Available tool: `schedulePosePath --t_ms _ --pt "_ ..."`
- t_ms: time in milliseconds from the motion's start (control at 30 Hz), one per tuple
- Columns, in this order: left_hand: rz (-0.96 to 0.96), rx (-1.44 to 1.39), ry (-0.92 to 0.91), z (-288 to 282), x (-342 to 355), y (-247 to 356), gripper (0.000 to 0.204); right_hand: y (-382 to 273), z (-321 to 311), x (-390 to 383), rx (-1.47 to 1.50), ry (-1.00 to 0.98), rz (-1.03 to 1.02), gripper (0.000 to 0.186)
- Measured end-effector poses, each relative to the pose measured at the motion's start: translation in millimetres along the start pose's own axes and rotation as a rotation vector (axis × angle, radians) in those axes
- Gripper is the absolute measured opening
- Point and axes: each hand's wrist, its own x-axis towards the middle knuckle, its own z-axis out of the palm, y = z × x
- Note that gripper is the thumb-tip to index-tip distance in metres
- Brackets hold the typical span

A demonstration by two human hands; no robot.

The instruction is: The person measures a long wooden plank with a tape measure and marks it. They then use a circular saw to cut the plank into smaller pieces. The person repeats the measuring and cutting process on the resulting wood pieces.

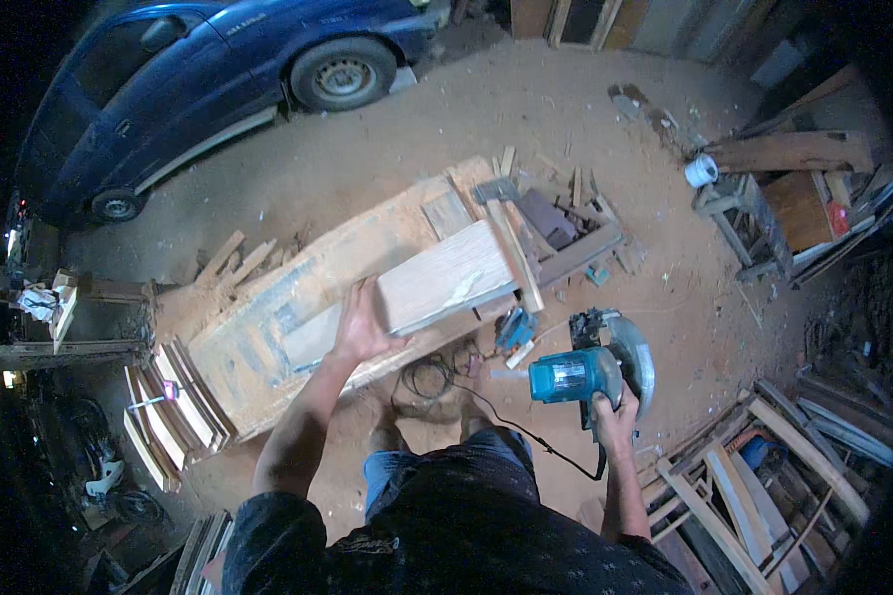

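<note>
A long pale wooden board (442, 268) lies slantwise over a sawdust-covered workbench (367, 233). My left hand (360, 322) presses on the board's upper face, fingers and thumb spread apart. Off to the right, past the board's end, my right hand (615, 412) is wrapped round the handle of a teal circular saw (571, 377). The saw hangs clear of the board, with its round guard on the far right side. A black cord (526, 433) runs from the saw back toward my feet.
A second teal power tool (515, 329) sits beside the bench near a coiled cable (427, 377). Curved wooden pieces (181, 402) stand at the bench's left end. Piled timber (734, 496) fills the lower right. A blue vehicle (218, 59) is parked beyond, and a white bucket (701, 171) stands at right.
</note>
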Motion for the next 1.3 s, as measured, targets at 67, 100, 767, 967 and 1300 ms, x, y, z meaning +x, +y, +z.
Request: schedulePosePath --t_ms 67,100,767,967,1300 --pt "0.05 -0.076 0.117 -47 -42 -15 0.127 -25 0 -5 0.178 -0.076 -0.06 0.029" --pt "0.091 -0.123 0.18 -68 -63 -26 0.127 -40 2 -5 0.264 -0.131 -0.087 0.032" --pt "-0.332 -0.772 1.637 -212 -289 -197 0.06 -166 447 77 -1.622 -0.6 -0.79 0.038" --pt "-0.446 -1.001 1.758 -243 -335 -273 0.071 -125 508 43 -1.776 -0.684 -0.811 0.031" --pt "-0.344 -1.7 1.649 -203 -374 -336 0.079 -139 473 -106 0.497 -1.268 0.522 0.067"
